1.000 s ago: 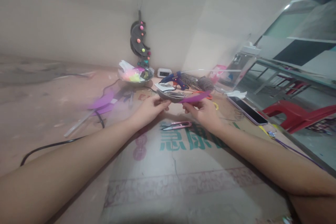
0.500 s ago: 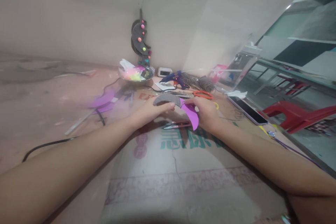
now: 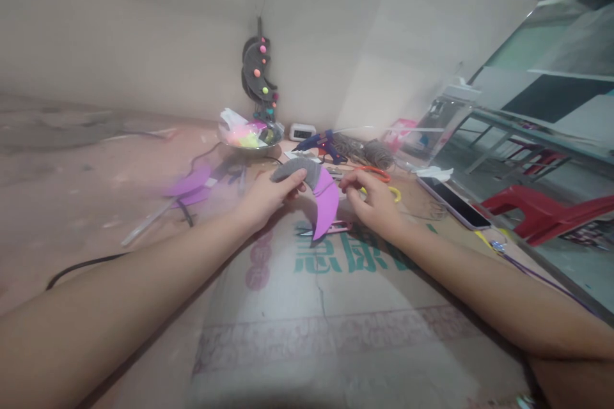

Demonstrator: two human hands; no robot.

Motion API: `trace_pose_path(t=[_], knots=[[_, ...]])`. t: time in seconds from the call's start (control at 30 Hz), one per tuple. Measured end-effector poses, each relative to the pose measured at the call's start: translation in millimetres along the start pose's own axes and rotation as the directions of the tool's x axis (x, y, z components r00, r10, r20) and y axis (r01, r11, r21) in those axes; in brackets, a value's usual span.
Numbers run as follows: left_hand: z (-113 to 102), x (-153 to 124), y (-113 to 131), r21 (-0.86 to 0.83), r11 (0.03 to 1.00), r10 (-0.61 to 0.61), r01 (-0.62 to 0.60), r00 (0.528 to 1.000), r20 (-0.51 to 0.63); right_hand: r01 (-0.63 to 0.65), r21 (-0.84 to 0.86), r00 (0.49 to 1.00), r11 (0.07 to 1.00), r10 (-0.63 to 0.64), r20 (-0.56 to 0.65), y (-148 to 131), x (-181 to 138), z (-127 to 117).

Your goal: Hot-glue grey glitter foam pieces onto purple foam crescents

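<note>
The right hand (image 3: 371, 203), fingers curled, grip unclear, has left the purple crescent (image 3: 326, 204) half-wrapped in grey yarn (image 3: 308, 170); the left hand (image 3: 266, 198) pinches it above the bench (image 3: 91, 211), long axis arcing, tip toward the wearer.

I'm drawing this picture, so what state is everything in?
Crescent, part gray, part purple, held
Left hand, closed on the crescent
Right hand, beside the crescent, fingers curled
Snips, lying on cardboard, partly covered
Phone, face up, screen dark
Bowl, filled
Yarn ball, wound
Glue gun, unheld
</note>
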State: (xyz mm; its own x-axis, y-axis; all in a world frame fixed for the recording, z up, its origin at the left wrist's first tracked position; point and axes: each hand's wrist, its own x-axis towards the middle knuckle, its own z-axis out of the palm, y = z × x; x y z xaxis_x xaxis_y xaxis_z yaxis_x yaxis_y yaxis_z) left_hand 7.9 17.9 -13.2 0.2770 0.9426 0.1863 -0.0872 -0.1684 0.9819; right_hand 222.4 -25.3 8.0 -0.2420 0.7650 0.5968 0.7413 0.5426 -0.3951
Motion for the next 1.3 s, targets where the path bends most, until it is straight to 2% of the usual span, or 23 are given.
trace_pose_path(t=[0.13, 0.2, 0.23, 0.3, 0.37, 0.4, 0.47, 0.57, 0.67, 0.77, 0.83, 1.03, 1.17, 1.3], knots=[[1, -2, 3, 0.024, 1.0, -0.002, 0.002, 1.0, 0.001, -0.111, 0.106, 0.994, 0.988, 0.113, -0.011, 0, 4, 0], [0, -2, 3, 0.06, 0.998, -0.004, 0.003, 1.0, 0.014, -0.22, 0.273, 0.974, 0.937, 0.228, 0.001, 3, 10, -3], [0, -2, 3, 0.078, 0.997, -0.004, 0.003, 1.0, 0.019, -0.275, 0.388, 0.956, 0.88, 0.294, 0.009, 6, 14, -7], [-1, -3, 2, 0.106, 0.994, 0.0, -0.002, 1.0, 0.02, -0.347, 0.619, 0.907, 0.704, 0.419, 0.031, 15, 25, -19], [-1, -2, 1, 0.127, 0.992, 0.01, -0.012, 1.0, 0.016, -0.375, 0.747, 0.86, 0.55, 0.507, 0.059, 26, 36, -33], [-1, -2, 1, 0.136, 0.991, 0.015, -0.017, 1.0, 0.016, -0.384, 0.77, 0.847, 0.509, 0.526, 0.075, 30, 40, -40], [-1, -2, 0, 0.148, 0.989, 0.021, -0.024, 1.0, 0.021, -0.378, 0.75, 0.856, 0.542, 0.513, 0.061, 35, 43, -51], [-1, -3, 2, 0.157, 0.987, 0.018, -0.022, 0.999, 0.026, -0.381, 0.567, 0.904, 0.73, 0.424, 0.061, 27, 40, -54], [0, -5, 5, 0.19, 0.982, 0.003, -0.007, 1.0, 0.023, -0.364, 0.33, 0.929, 0.871, 0.316, 0.191, 6, 30, -42], [0, -6, 7, 0.236, 0.972, -0.016, 0.006, 0.999, 0.037, -0.297, 0.212, 0.932, 0.931, 0.234, 0.277, -11, 21, -26], [-1, -6, 7, 0.241, 0.97, -0.031, 0.019, 0.998, 0.045, -0.312, 0.251, 0.925, 0.916, 0.232, 0.301, -14, 17, -17], [-1, -4, 5, 0.206, 0.978, -0.059, 0.037, 0.993, 0.098, -0.465, 0.394, 0.866, 0.793, 0.314, 0.389, -13, 10, -7], [1, -8, 13, 0.278, 0.958, -0.109, 0.065, 0.984, 0.145, -0.505, 0.425, 0.851, 0.751, 0.351, 0.39, -12, 6, -4], [3, -11, 19, 0.326, 0.942, -0.125, 0.079, 0.984, 0.124, -0.54, 0.453, 0.828, 0.709, 0.353, 0.435, -12, 1, 0]])
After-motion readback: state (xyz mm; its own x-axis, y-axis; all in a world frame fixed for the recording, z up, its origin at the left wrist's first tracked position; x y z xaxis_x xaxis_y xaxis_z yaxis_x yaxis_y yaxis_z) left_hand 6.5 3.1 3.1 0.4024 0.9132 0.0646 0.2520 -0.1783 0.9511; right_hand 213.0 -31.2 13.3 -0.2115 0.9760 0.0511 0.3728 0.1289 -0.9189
